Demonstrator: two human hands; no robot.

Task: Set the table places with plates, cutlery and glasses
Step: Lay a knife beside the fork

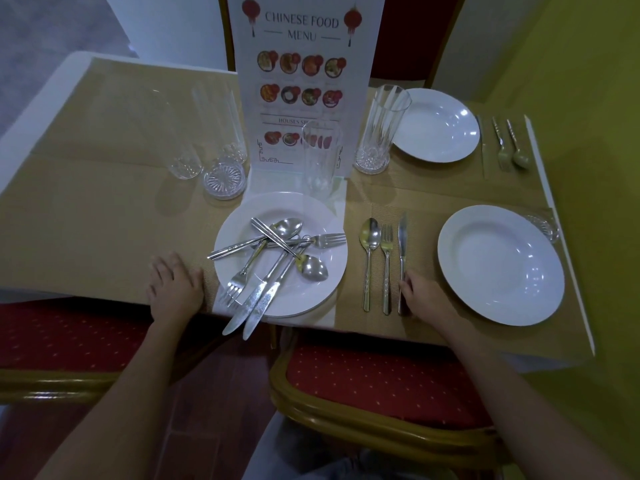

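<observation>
A stack of white plates (313, 289) sits at the table's near edge, heaped with loose spoons, forks and knives (277, 254). To its right lie a spoon (369, 244), a fork (387, 258) and a knife (402, 244) in a row, beside a white plate (498, 265). My right hand (420, 292) touches the knife's handle end, fingers curled by it. My left hand (173, 282) rests flat on the table left of the stack. A far place has a plate (436, 124), a glass (381, 129) and cutlery (509, 143).
A tall Chinese food menu card (298, 81) stands mid-table with a glass (320, 157) before it. Several glasses (214, 147) stand at the left. Another glass (543, 223) lies behind the near right plate. Red-cushioned chairs (374, 379) are pushed against the near edge.
</observation>
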